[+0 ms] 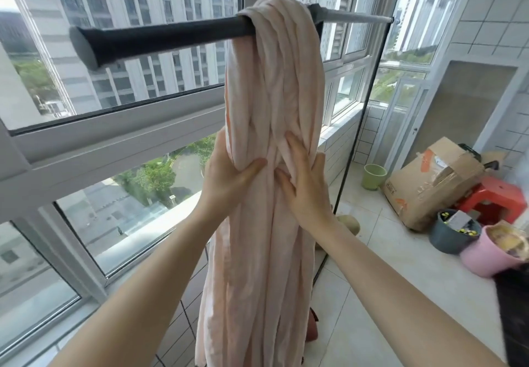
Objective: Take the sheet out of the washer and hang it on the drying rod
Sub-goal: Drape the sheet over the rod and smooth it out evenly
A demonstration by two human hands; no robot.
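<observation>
Both hands [266, 177] on draped sheet [272, 80]

pale pink sheet [274, 103] hangs bunched in folds over the black drying rod [160, 37].

Big glass windows [137, 51] with white frames show tall grey buildings in bright daylight. The floor [400, 275] has pale shiny tiles. The right wall [492, 14] has small white square tiles.
</observation>
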